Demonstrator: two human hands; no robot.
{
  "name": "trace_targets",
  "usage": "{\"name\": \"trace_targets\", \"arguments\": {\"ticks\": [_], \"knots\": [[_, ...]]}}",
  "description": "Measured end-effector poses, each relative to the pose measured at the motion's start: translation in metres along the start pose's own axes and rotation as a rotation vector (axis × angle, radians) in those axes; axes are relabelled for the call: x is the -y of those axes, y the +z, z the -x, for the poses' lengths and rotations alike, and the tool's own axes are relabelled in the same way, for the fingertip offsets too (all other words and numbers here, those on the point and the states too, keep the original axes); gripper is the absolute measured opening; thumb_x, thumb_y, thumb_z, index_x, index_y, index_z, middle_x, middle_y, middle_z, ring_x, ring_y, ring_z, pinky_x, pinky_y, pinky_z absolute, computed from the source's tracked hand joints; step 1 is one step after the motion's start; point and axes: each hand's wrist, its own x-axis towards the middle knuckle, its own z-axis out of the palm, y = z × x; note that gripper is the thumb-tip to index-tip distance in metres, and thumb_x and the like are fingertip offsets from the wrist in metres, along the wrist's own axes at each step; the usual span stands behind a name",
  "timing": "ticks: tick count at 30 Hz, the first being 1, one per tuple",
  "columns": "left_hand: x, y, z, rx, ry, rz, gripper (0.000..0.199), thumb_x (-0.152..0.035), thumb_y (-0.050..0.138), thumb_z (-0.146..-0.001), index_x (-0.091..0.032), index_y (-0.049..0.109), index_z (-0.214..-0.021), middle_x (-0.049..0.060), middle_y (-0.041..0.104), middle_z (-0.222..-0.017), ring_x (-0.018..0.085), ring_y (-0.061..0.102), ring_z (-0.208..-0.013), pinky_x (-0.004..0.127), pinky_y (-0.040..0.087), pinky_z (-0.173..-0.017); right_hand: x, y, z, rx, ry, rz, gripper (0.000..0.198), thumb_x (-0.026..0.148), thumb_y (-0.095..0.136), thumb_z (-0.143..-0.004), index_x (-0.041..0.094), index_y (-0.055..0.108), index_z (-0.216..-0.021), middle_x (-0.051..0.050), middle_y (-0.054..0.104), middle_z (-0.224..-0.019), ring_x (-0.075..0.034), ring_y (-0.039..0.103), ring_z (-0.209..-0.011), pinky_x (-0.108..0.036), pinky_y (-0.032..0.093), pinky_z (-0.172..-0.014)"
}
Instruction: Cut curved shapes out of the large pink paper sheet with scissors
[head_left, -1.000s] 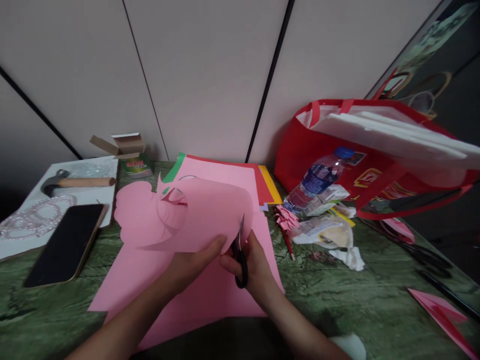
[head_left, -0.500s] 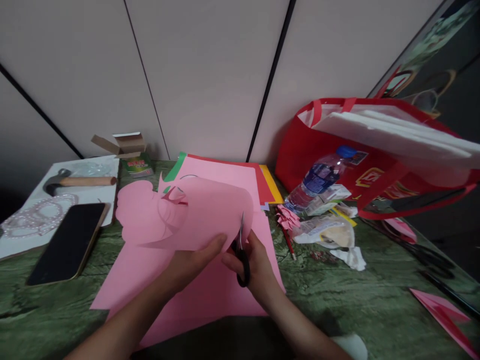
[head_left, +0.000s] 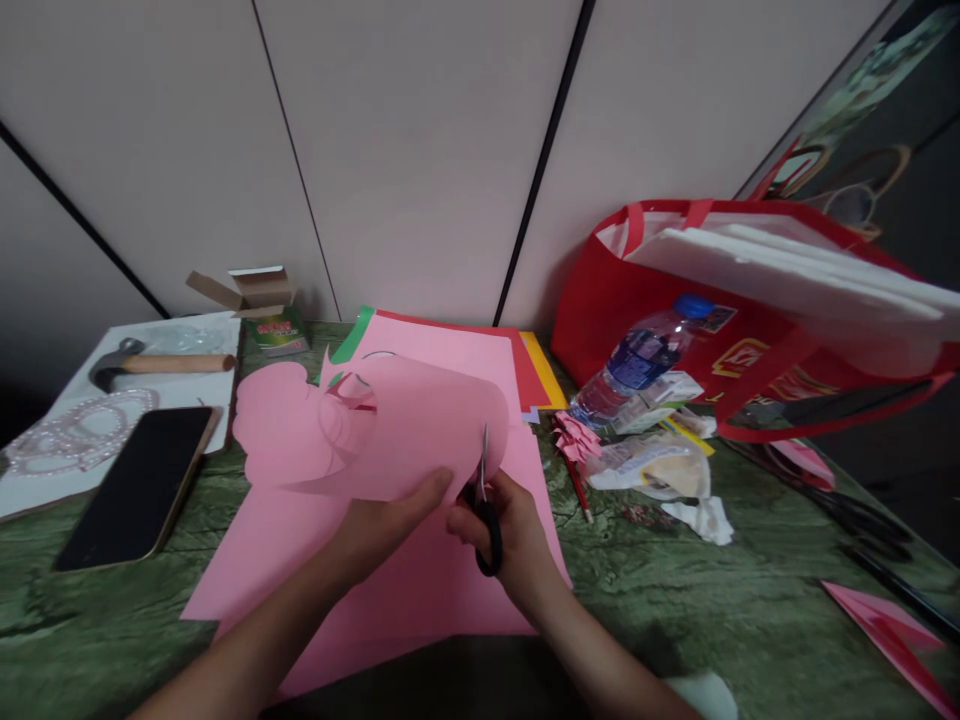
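Paper [head_left: 427,425], pink and partly wavy-edged

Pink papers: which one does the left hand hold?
The large curled sheet, overlapped by the scissors in the right hand; the pink sheets beneath lie flat, unheld.

hands [head_left: 390,520] [head_left: 517,535]: 2 | scissors [head_left: 489,535] [head_left: 844,512]: 2 | hammer [head_left: 176,364]: 1 | phone [head_left: 141,488]: 1 | bottle [head_left: 637,362]: 1

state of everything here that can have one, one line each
Pink paper: curled over, held by left hand
Scissors: in right hand, blades at the paper
Phone: lying flat, screen dark
Small box: flaps open
Bottle: capped
Red bag: open-topped, white sheets sticking out
Hammer: lying on its side
Bead strands: coiled
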Motion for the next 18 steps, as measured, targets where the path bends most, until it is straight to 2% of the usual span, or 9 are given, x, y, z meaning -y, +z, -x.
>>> {"name": "trace_targets", "arguments": {"ticks": [11,15,18], "knots": [[0.0005,0.0002,-0.0019,0.005,0.021,0.029,0.033,-0.036,0.059,-0.066,-0.017,0.061,-0.093,0.008,0.070,-0.090,0.027,0.061,-0.092,0.041,0.047,-0.083,0.0084,0.0050,-0.0010,-0.028,0.070,-0.016,0.047,0.036,0.074,-0.057,0.023,0.039,-0.086,0.008,0.046,-0.056,-0.011,0.045,-0.048,-0.023,0.035,-0.045],[0.0023,-0.0002,-0.0031,0.002,0.022,0.033,0.031,-0.037,0.059,-0.066,-0.016,0.062,-0.089,0.008,0.070,-0.085,0.028,0.060,-0.094,0.042,0.045,-0.085,0.0072,0.0044,-0.0010,-0.030,0.068,0.002,0.047,0.034,0.074,-0.057,0.022,0.039,-0.087,0.009,0.046,-0.054,-0.010,0.044,-0.045,-0.022,0.035,-0.044],[0.0030,-0.0017,-0.0040,-0.011,0.040,0.026,0.033,-0.035,0.060,-0.066,-0.016,0.061,-0.093,0.009,0.070,-0.085,0.027,0.059,-0.095,0.043,0.044,-0.086,0.0071,0.0043,-0.0009,-0.044,0.081,0.006,0.047,0.035,0.073,-0.057,0.023,0.038,-0.086,0.009,0.046,-0.053,-0.010,0.044,-0.043,-0.022,0.035,-0.042]]}}
